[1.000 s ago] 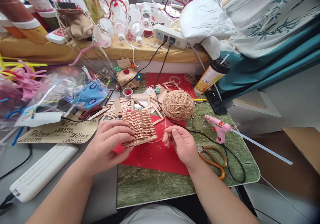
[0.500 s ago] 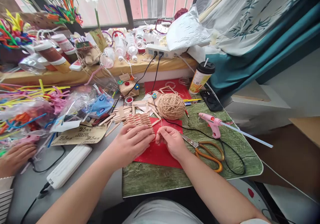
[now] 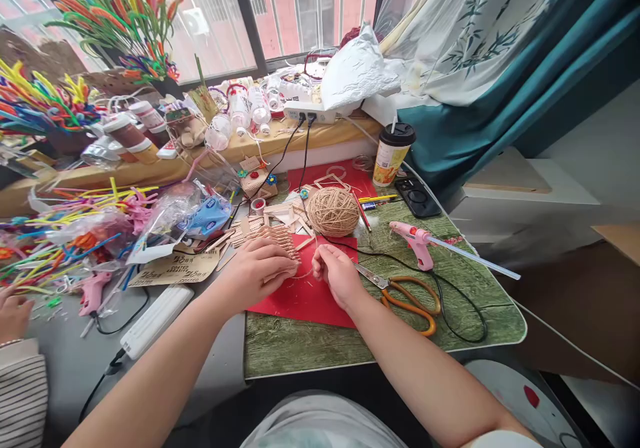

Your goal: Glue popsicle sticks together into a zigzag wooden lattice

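My left hand (image 3: 257, 271) is closed over the near side of a stacked wooden-stick piece (image 3: 281, 240), its fingers wrapped on the sticks. A strand of twine (image 3: 304, 276) runs from beside that piece to my right hand (image 3: 336, 273), which pinches it between thumb and fingers. Both hands are above a red sheet (image 3: 295, 305). Just behind my right hand sits a ball of twine (image 3: 333, 212). Scissors (image 3: 407, 301) with orange handles lie right of that hand, blades towards it. The undersides of the stick piece are hidden by my left hand.
A pink glue gun (image 3: 417, 241) with a long glue stick lies at the right, its cord looping on the green board (image 3: 300, 358). A lidded cup (image 3: 393, 158) and phone (image 3: 419, 197) stand behind. Another person's hand (image 3: 14, 315) is at far left, near a power strip (image 3: 156, 320).
The view has shifted. My hands have drawn slightly apart, with the twine showing between them. The other person's hand has moved left, off the second pink glue gun.
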A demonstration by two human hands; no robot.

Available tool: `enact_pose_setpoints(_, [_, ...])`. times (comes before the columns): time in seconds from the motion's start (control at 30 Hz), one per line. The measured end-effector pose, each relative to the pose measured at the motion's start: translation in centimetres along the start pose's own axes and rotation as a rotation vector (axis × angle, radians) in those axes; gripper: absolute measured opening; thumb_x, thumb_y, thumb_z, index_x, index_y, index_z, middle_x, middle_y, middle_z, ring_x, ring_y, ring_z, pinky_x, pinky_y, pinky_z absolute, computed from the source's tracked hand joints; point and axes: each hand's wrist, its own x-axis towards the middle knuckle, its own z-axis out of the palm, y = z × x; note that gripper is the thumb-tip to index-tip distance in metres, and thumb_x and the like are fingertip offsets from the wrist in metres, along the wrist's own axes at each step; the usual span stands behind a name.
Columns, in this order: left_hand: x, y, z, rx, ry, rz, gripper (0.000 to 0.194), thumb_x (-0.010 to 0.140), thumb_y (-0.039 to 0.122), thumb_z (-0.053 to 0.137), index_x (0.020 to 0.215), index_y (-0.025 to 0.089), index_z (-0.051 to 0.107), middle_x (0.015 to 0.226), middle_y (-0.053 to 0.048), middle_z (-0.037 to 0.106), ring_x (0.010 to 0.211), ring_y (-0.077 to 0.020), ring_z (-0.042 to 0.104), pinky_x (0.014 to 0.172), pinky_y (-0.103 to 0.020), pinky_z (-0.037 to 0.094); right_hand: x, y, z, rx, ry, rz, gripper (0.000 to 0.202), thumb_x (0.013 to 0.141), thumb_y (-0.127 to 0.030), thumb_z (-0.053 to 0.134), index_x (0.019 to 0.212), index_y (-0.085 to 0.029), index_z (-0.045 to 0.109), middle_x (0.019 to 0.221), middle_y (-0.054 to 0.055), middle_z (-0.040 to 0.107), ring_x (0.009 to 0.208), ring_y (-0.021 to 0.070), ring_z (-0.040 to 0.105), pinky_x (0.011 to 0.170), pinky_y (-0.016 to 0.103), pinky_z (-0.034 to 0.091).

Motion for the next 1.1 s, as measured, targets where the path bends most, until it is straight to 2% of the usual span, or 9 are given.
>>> enact_pose_setpoints(0.27, [1.7,-0.2,-1.2,0.022,-0.082,0.030,0.014,0.107,0.034,0.065,0.106,0.028,0.078,0.101,-0.005,0.079,0.101,-0.0228,0.069,0.100,-0.041,0.052,0.1,0.0,-0.1,0.019,0.009,0.037,0.051,0.078,-0.067,0.088,0.076,-0.021,0.065,0.060,-0.004,0.061,0.052,0.0102,0.052,0.051,0.023,0.043])
enact_pose_setpoints(0.43, [1.0,-0.8,-0.8,-0.130,0.074,-0.102,0.024,0.103,0.038,0.072,0.123,0.025,0.073,0.107,-0.006,0.081,0.103,-0.0216,0.074,0.090,-0.036,0.058,-0.1,-0.1,0.1,0.004,0.019,0.009,0.049,0.072,-0.060,0.096,0.088,-0.017,0.079,0.075,0.002,0.078,0.060,0.0114,0.064,0.056,0.024,0.051])
enact_pose_setpoints(0.53, [0.3,-1.1,-1.2,-0.222,0.218,-0.041,0.005,0.103,0.027,0.072,0.104,0.025,0.076,0.102,-0.004,0.084,0.097,-0.0186,0.078,0.091,-0.036,0.059,-0.4,-0.3,0.3,0.003,0.021,-0.008,0.048,0.069,-0.054,0.100,0.095,-0.017,0.083,0.085,0.006,0.084,0.069,0.0146,0.072,0.064,0.027,0.059])
enact_pose_setpoints(0.67, [-1.1,-0.9,-1.8,-0.210,0.397,-0.122,0.012,0.099,0.025,0.078,0.088,0.024,0.074,0.099,-0.003,0.086,0.095,-0.0198,0.079,0.093,-0.040,0.061,-0.9,-0.7,0.5,0.004,0.001,-0.001,0.042,0.066,-0.048,0.103,0.087,-0.018,0.083,0.083,0.006,0.085,0.070,0.0178,0.076,0.066,0.030,0.063])
enact_pose_setpoints(0.77, [-1.7,-0.3,-2.1,-0.215,0.449,-0.200,0.018,0.099,0.027,0.078,0.084,0.023,0.070,0.095,-0.003,0.084,0.094,-0.0204,0.078,0.093,-0.041,0.061,-1.2,-0.9,0.6,0.019,-0.041,-0.007,0.041,0.075,-0.054,0.098,0.082,-0.018,0.080,0.078,0.005,0.083,0.066,0.0170,0.075,0.063,0.030,0.062])
enact_pose_setpoints(0.87, [-0.9,0.2,-2.6,-0.143,0.291,-0.198,0.017,0.098,0.038,0.080,0.099,0.024,0.071,0.118,-0.008,0.082,0.114,-0.0251,0.076,0.105,-0.047,0.058,-1.2,-0.8,0.7,0.032,-0.101,-0.019,0.044,0.083,-0.061,0.091,0.087,-0.019,0.079,0.079,0.006,0.081,0.064,0.0158,0.073,0.061,0.029,0.062])
enact_pose_setpoints(0.93, [0.3,0.3,-2.8,-0.034,0.100,-0.237,0.056,0.089,0.052,0.086,0.135,0.026,0.067,0.154,-0.015,0.065,0.146,-0.0365,0.060,0.122,-0.058,0.048,-1.1,-0.6,0.8,0.039,-0.126,-0.015,0.046,0.083,-0.063,0.090,0.095,-0.019,0.081,0.082,0.005,0.081,0.065,0.0157,0.072,0.062,0.029,0.062])
enact_pose_setpoints(1.0, [1.7,0.1,-2.7,0.060,-0.092,-0.266,0.092,0.080,0.056,0.091,0.158,0.028,0.053,0.173,-0.018,0.045,0.159,-0.0469,0.043,0.128,-0.068,0.038,-1.0,-0.5,0.8,0.046,-0.140,-0.011,0.045,0.083,-0.061,0.090,0.100,-0.020,0.082,0.085,0.005,0.081,0.066,0.0152,0.071,0.062,0.029,0.062])
enact_pose_setpoints(1.1, [3.2,-0.8,-2.2,0.117,-0.272,-0.310,0.111,0.074,0.060,0.091,0.169,0.028,0.040,0.177,-0.020,0.037,0.159,-0.0533,0.039,0.127,-0.071,0.036,-1.0,-0.5,0.8,0.044,-0.154,-0.015,0.042,0.084,-0.059,0.090,0.099,-0.021,0.083,0.082,0.003,0.079,0.066,0.0141,0.071,0.063,0.028,0.062])
